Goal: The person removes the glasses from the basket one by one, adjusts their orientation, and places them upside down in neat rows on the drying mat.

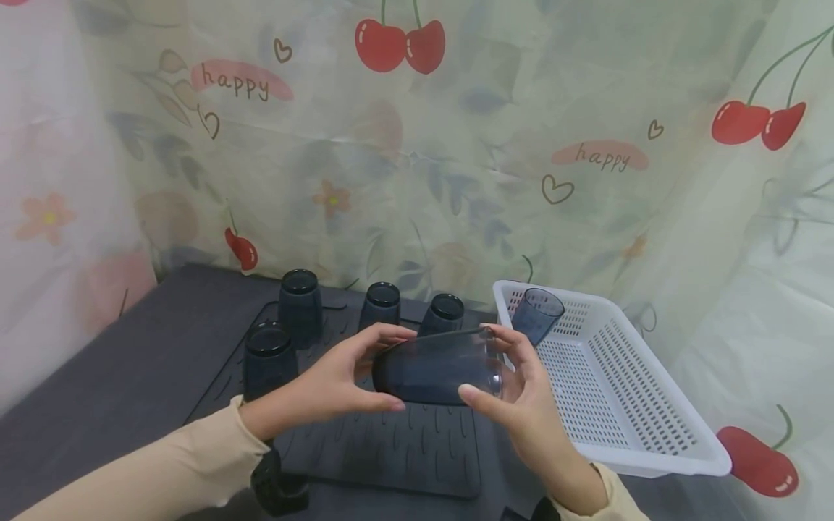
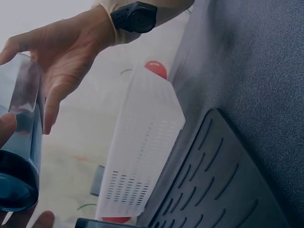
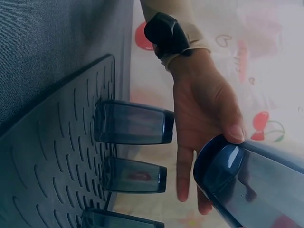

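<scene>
Both hands hold a dark blue-tinted drinking glass (image 1: 436,369) on its side above a black drying mat (image 1: 417,452). At its thick base end, my left hand (image 1: 332,380) grips it between thumb and fingers. My right hand (image 1: 528,394) pinches the rim end, its thumb in front and its fingers over the top. The left wrist view shows the glass's clear open end (image 2: 21,83) by the right hand (image 2: 71,52). In the right wrist view, the left thumb lies against the dark base (image 3: 216,166).
Several matching glasses stand upside down on the mat, among them a near-left one (image 1: 268,362) and a back-left one (image 1: 300,307). At the right, a white perforated basket (image 1: 651,369) holds another glass (image 1: 536,317). A patterned curtain (image 1: 417,145) hangs behind the dark tabletop (image 1: 150,340).
</scene>
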Demonstrator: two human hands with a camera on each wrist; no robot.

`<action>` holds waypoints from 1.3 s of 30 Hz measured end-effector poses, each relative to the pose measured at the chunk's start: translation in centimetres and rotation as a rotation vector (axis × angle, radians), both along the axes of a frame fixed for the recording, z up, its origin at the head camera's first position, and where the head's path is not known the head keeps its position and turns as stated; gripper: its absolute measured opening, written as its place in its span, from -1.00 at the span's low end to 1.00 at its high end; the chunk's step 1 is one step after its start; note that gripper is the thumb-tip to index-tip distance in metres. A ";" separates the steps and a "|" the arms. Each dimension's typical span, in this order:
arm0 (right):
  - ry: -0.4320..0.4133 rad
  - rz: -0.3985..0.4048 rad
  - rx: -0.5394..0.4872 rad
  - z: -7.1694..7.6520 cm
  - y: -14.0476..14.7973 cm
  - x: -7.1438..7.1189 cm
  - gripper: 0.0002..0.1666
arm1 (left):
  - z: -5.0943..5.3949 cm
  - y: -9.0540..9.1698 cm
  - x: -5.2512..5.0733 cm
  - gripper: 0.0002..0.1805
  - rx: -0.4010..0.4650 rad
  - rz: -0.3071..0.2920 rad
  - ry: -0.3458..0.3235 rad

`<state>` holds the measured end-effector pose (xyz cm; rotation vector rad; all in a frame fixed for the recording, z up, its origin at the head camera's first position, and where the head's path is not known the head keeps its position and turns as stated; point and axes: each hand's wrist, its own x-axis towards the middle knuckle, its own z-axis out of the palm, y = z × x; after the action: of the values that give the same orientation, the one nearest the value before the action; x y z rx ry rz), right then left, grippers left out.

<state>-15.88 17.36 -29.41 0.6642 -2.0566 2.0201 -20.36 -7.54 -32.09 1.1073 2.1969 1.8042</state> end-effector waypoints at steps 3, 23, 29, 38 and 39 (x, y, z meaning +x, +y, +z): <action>-0.007 0.007 -0.001 0.0 0.0 0.0 -0.22 | 0.0 0.1 0.1 -0.18 0.018 0.006 0.012; -0.025 0.104 -0.002 0.0 0.5 -0.5 -0.24 | 0.1 -0.3 0.4 -0.22 0.054 0.074 0.076; -0.065 0.100 0.043 0.1 0.8 -0.4 -0.20 | -0.1 -0.6 0.4 -0.25 0.088 0.087 0.105; -0.100 0.195 0.018 -0.4 1.2 -0.6 -0.20 | 0.6 -1.1 0.4 -0.28 0.204 0.056 0.102; -0.104 0.205 0.021 -0.5 1.2 -0.7 -0.20 | 0.8 -1.1 0.4 -0.28 0.215 0.054 0.103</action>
<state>-16.57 18.58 -29.90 0.8217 -2.1488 2.1884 -19.97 -8.65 -31.28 1.2173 2.1462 2.0928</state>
